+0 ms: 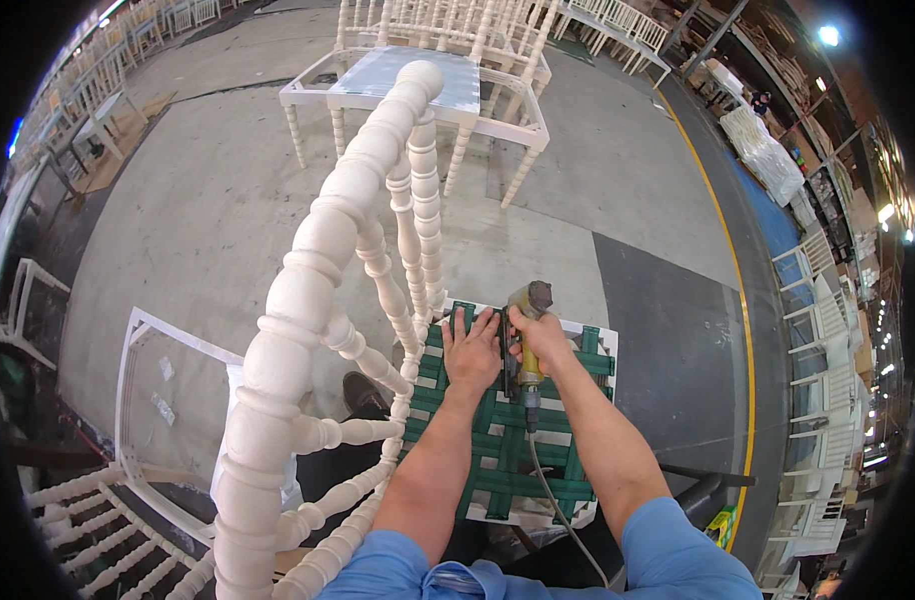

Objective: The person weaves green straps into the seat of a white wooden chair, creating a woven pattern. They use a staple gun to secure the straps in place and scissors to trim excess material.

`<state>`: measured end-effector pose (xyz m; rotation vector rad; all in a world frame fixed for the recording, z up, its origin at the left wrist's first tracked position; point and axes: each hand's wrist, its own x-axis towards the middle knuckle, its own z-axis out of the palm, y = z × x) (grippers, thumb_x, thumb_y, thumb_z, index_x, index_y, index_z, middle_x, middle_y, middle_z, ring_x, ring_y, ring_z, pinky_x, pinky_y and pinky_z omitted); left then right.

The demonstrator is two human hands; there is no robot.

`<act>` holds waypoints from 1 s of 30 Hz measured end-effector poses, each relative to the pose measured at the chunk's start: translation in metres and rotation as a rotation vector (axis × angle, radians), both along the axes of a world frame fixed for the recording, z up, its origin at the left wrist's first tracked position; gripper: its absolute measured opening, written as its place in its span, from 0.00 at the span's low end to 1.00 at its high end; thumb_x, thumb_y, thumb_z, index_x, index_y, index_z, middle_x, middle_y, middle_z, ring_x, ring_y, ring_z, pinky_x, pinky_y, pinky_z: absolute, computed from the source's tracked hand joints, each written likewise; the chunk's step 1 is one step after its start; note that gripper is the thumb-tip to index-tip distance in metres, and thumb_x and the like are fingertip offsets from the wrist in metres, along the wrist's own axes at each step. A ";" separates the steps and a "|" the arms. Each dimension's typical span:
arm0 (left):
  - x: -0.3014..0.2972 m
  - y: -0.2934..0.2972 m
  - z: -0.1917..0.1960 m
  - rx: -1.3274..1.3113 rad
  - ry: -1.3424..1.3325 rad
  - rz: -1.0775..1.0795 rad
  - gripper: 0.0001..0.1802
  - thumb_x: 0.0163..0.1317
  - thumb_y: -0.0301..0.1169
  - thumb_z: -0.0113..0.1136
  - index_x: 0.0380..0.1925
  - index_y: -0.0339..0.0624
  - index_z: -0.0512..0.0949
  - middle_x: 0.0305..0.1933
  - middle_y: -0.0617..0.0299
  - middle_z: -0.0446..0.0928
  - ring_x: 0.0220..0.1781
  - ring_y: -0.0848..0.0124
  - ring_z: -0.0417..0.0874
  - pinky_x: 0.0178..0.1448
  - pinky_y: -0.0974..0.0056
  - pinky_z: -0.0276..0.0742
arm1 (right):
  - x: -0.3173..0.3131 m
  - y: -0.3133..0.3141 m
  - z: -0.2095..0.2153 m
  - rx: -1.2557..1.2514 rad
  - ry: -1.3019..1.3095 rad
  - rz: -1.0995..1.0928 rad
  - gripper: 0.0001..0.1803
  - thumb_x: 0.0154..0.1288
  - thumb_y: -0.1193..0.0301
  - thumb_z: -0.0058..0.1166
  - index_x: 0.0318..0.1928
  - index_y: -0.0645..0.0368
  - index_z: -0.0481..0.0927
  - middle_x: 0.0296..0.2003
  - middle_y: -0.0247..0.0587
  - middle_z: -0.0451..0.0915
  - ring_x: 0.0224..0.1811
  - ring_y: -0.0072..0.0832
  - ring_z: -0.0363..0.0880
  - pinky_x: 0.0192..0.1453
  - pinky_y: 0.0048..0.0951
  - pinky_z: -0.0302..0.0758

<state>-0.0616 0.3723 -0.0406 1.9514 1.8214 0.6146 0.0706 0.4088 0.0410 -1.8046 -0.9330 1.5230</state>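
Before me is a white chair frame with a turned, beaded back (303, 260) rising on my left. Green webbing straps (498, 475) are woven across its seat opening. My left hand (473, 352) lies flat on the webbing near the far edge, fingers spread. In my right hand (543, 340) is a yellow and black pneumatic stapler (531, 372), gripped by its body. It stands over the webbing just right of my left fingers. A grey air hose (551, 485) runs from the stapler back toward me between my forearms. The stapler's tip is hidden.
Another white chair with a pale seat panel (408, 75) stands ahead. A white frame (168, 325) sits on the floor at left, by a spindled chair back (118, 535). Rows of white chairs (828, 400) line the right, beyond a yellow floor line (743, 300).
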 end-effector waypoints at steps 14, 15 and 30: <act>-0.002 -0.002 -0.004 0.147 -0.121 0.086 0.23 0.74 0.32 0.56 0.67 0.49 0.81 0.79 0.60 0.72 0.85 0.49 0.62 0.88 0.38 0.47 | -0.016 -0.003 0.004 0.087 -0.041 0.020 0.22 0.74 0.54 0.67 0.34 0.61 0.82 0.28 0.35 0.79 0.20 0.26 0.76 0.21 0.32 0.72; -0.003 -0.002 -0.004 0.149 -0.143 0.099 0.22 0.73 0.31 0.56 0.65 0.48 0.83 0.78 0.59 0.73 0.84 0.49 0.62 0.88 0.38 0.48 | -0.016 -0.003 0.004 0.079 -0.053 0.016 0.22 0.74 0.54 0.67 0.34 0.61 0.82 0.28 0.35 0.79 0.20 0.26 0.76 0.21 0.32 0.72; -0.005 -0.002 -0.010 0.230 -0.252 0.171 0.16 0.68 0.25 0.61 0.53 0.40 0.88 0.74 0.51 0.77 0.82 0.48 0.67 0.87 0.39 0.51 | -0.024 -0.004 0.001 0.056 -0.055 0.046 0.19 0.75 0.57 0.67 0.41 0.62 0.82 0.31 0.36 0.80 0.19 0.25 0.77 0.21 0.32 0.73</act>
